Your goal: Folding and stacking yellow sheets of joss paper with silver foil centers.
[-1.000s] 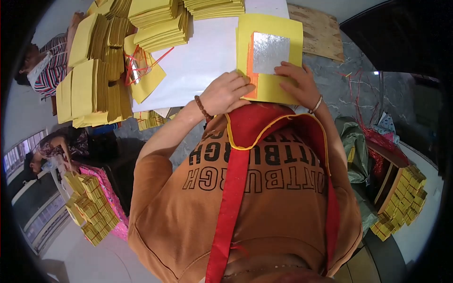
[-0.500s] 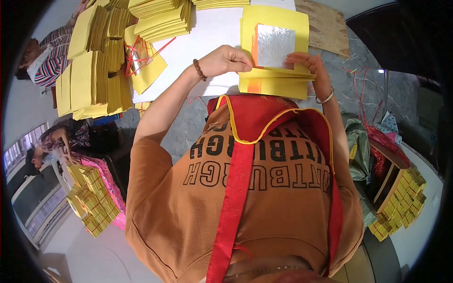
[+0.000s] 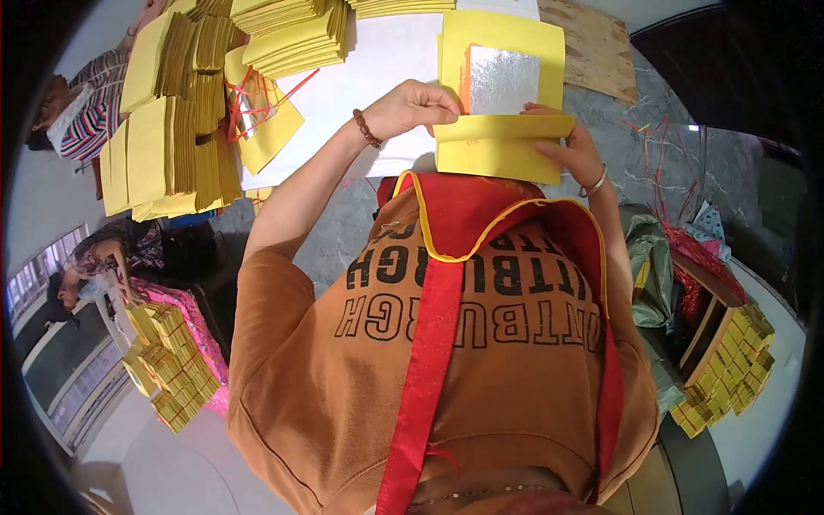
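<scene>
A yellow paper sheet point(image 3: 505, 161) lies in front of me at the table's near edge, with a silver foil square point(image 3: 506, 79) bordered by an orange strip on its left. The sheet's near part is bent up in a fold over the foil's lower end. My left hand point(image 3: 427, 105) pinches the fold's left end between thumb and fingers. At the other end my right hand point(image 3: 573, 148) grips the fold, thumb on the near side and fingers behind it. More yellow paper shows under the sheet's left edge.
Tall stacks of yellow paper point(image 3: 159, 142) fill the table's left side, beside red ties point(image 3: 257, 105) on a foil sheet. A plywood board point(image 3: 592, 51) lies at the far right. Bundled yellow paper point(image 3: 172, 360) sits lower left near another person point(image 3: 112, 249); more bundles point(image 3: 730, 373) stand right.
The raised fold has moved away from me and covers more of the foil's near end. My right hand has shifted down, its thumb now on the near face. My left hand stays nearly in place.
</scene>
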`<state>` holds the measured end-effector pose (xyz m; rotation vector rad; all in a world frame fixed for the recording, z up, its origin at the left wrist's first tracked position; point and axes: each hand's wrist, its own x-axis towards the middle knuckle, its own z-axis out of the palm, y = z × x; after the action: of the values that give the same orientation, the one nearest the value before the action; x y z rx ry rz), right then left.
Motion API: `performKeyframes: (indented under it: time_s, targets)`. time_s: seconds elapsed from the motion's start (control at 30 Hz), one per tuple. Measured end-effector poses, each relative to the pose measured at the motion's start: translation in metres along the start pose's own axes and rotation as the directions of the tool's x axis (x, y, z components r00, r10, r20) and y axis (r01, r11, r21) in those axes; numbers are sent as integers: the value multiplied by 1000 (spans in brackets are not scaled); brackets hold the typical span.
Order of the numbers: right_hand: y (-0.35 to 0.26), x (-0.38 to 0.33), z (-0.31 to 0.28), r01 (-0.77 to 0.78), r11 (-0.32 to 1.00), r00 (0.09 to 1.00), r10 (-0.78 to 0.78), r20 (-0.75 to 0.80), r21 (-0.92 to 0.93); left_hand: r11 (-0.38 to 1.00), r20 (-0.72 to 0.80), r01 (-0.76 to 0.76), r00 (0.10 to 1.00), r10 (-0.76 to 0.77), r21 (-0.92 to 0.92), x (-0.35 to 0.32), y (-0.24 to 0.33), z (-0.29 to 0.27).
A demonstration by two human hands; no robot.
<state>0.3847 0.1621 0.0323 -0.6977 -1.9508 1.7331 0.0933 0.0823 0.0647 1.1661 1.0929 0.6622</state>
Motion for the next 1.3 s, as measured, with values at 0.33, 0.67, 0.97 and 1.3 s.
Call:
performKeyframes:
  time_s: [0.33,0.67,0.97,1.3]
  targets:
    - [3,0,3,-174,968,982,184,-37,181,885,-82,-314,929,361,345,-13,17,31]
    - [-4,0,3,-74,992,997,75,-7,106,288,235,-352,898,373,891,-23,14,47]
    - [-2,0,3,-122,977,991,130,-30,175,273,229,-346,895,382,898,-23,19,45]
    - [-4,0,2,-170,967,984,177,-23,190,230,229,-318,911,344,920,-25,23,49]
